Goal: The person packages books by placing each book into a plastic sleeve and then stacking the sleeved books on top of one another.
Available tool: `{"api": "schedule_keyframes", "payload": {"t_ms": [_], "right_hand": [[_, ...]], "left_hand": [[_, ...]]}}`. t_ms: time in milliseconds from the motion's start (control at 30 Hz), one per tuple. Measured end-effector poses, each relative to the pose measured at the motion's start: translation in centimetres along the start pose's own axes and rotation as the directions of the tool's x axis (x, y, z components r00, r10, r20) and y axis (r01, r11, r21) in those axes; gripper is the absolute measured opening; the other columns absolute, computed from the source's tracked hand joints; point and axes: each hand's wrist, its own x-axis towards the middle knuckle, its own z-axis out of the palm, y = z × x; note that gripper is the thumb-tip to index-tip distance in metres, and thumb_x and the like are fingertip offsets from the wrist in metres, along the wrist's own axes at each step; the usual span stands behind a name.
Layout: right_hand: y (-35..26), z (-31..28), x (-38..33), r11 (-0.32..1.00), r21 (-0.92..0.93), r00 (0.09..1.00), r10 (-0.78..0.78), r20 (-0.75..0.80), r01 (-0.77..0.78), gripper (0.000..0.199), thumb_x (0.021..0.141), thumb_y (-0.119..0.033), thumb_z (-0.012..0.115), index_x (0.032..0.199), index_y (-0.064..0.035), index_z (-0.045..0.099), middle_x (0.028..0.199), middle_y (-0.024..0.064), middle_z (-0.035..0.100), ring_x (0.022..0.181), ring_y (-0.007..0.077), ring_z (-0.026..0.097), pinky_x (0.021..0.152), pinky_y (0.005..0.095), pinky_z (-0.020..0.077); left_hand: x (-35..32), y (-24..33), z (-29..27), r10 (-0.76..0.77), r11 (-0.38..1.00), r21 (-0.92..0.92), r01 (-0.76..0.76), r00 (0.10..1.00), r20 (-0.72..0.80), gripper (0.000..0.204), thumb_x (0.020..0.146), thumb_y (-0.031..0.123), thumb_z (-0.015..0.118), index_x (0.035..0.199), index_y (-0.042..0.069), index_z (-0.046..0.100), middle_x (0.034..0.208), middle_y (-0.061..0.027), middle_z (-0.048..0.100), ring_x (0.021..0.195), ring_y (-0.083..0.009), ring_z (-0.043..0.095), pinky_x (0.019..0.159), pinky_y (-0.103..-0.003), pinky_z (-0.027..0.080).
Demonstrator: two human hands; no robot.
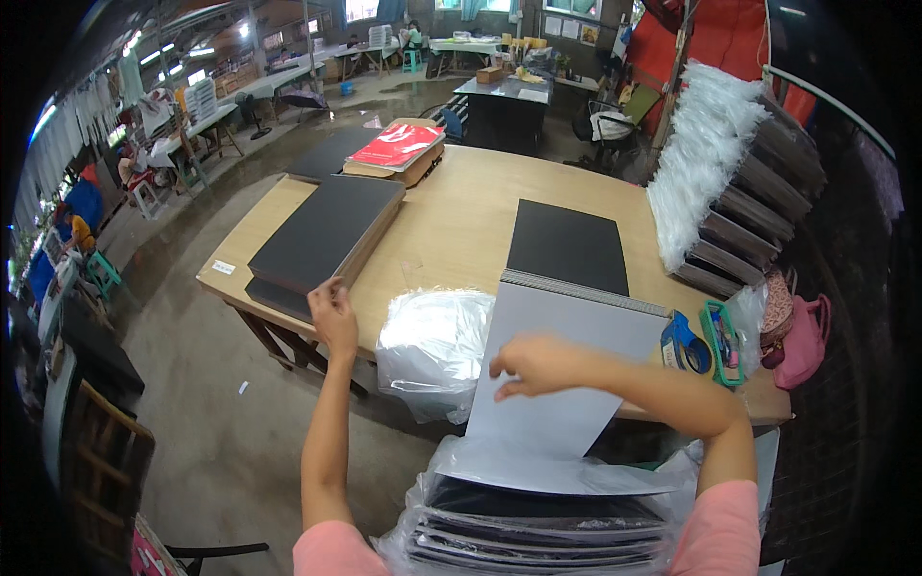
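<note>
My left hand (332, 315) is at the near right corner of a thick stack of black boards (327, 230), fingers slightly bent and apart, with nothing visible in them. My right hand (540, 365) hovers over a pale grey sheet (567, 331), thumb and fingers apart and empty. Along the sheet's far edge runs a strip that looks like a spiral binding (586, 292), with a black panel (567, 245) lying flat beyond it. Between my hands, a pile of clear plastic sleeves (437, 341) hangs over the table's near edge. Close to my body is a stack of plastic-wrapped black boards (538, 533).
The wooden table (461, 206) also bears a red packet (396, 144) on a brown stack, a blue tape dispenser (684, 344) and a green tray of pens (722, 341). Plastic-wrapped black boards (740, 192) lean in a row at right, near a pink bag (805, 344). People sit farther back.
</note>
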Motion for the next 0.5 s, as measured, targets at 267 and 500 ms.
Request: {"api": "schedule_keyframes", "payload": {"t_ms": [267,500], "right_hand": [[0.2,-5.8,8.5,0.984,-0.024,0.908,0.154,-0.389,-0.177,0.021,0.073,-0.027,0.072,0.082,-0.0081,0.07,0.074,0.011,0.066,0.072,0.0301,0.064,0.065,0.0396,0.0504],[3.5,-6.5,12.1,0.924,-0.286,0.957,0.198,-0.213,-0.255,0.037,0.067,-0.021,0.077,0.101,-0.0114,0.066,0.098,0.0071,0.066,0.102,0.0281,0.058,0.08,0.0412,0.049]], "left_hand": [[-2.4,-0.7,3.2,0.161,0.954,0.172,-0.244,0.906,0.392,0.014,0.074,0.006,0.069,0.088,0.009,0.068,0.105,-0.0106,0.052,0.094,-0.0296,0.052,0.082,-0.041,0.042],[-0.5,6.8,2.6,-0.062,0.985,-0.102,0.136,0.847,0.528,0.02,0.068,0.003,0.074,0.075,0.0,0.056,0.095,-0.016,0.064,0.096,-0.0281,0.062,0.083,-0.039,0.048]]}}
